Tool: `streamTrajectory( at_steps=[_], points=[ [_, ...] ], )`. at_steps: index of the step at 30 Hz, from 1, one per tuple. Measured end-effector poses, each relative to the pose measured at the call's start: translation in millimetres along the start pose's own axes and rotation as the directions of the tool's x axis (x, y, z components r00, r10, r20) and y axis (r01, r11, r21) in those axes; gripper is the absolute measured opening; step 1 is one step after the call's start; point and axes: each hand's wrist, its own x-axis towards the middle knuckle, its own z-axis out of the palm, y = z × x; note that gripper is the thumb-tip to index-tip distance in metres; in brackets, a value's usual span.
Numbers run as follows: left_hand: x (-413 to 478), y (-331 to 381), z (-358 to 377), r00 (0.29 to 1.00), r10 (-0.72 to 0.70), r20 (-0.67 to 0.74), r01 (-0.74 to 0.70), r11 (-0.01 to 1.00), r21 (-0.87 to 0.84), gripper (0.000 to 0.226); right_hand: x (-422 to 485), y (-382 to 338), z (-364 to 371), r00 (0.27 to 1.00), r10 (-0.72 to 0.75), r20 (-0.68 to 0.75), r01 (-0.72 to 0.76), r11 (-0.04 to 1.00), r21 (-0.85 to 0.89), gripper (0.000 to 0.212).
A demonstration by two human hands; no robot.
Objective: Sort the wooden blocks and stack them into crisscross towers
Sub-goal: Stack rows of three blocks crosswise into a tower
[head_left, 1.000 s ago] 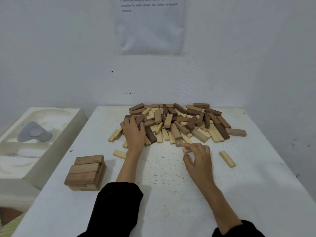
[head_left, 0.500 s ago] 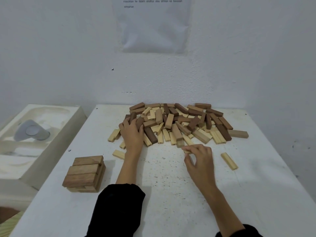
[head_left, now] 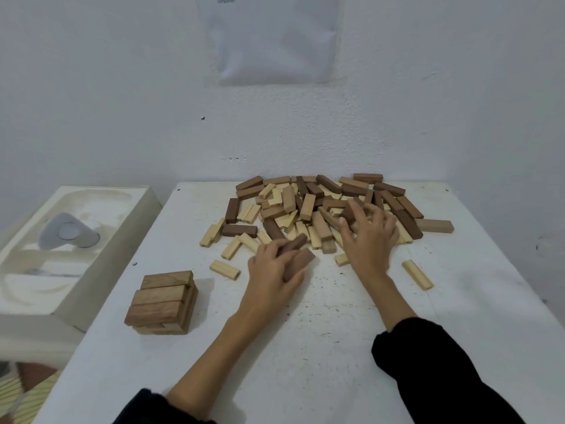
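Nearest the camera, two black sleeves [head_left: 443,377] reach out over the speckled white desk [head_left: 305,347], bare forearms stretching toward the loose heap of light, mid-brown and dark brown wooden blocks [head_left: 305,206] at the desk's far side. Well to the near left of the heap stands a short crisscross tower of mid-brown wooden blocks [head_left: 162,301], its top layer of three blocks lying side by side and crossing the layer beneath. At the heap's near edge the left hand [head_left: 269,270] lies low over the desk, fingers curled round two dark brown wooden blocks [head_left: 301,260] that stick out toward the heap. Just left of that hand, in front of the heap, one pale wooden block [head_left: 224,269] lies flat by itself. The right hand [head_left: 367,243] reaches into the heap's near right part, its fingers [head_left: 380,220] spread and bent down onto the blocks; motion blur hides whether they grip any one block. To the near right of the heap another pale wooden block [head_left: 417,274] lies alone at a slant. The heap itself is a jumble, with blocks lying across one another at all angles. Left of the heap, off the desk, sits a white moulded foam tray [head_left: 76,240] with a grey patch in its hollow. Behind the heap, high on the white wall, hangs a white sheet of paper [head_left: 275,41].
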Motion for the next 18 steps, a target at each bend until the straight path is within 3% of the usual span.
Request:
streamTrajectory(
  at_steps=[4,10,14,18],
  points=[
    [-30,10,-4,0.997,0.038,0.067,-0.038,0.999,0.003,0.033,2,1,4,0.998,0.0,0.065,0.005,0.998,-0.064,0.034],
    [-37,10,-4,0.995,0.059,0.082,-0.067,0.993,0.093,0.037,0,5,1,0.999,0.014,0.029,-0.018,0.987,0.161,0.028],
    [-39,12,-7,0.996,-0.016,0.091,0.016,1.0,0.004,0.027,-2,4,-5,0.997,-0.002,-0.073,0.027,0.938,0.346,0.016],
    [-39,12,-15,0.986,-0.126,0.109,0.139,0.983,-0.121,0.03,-17,0,-18,0.97,-0.087,-0.228,0.172,0.906,0.387,0.017]
  ],
)
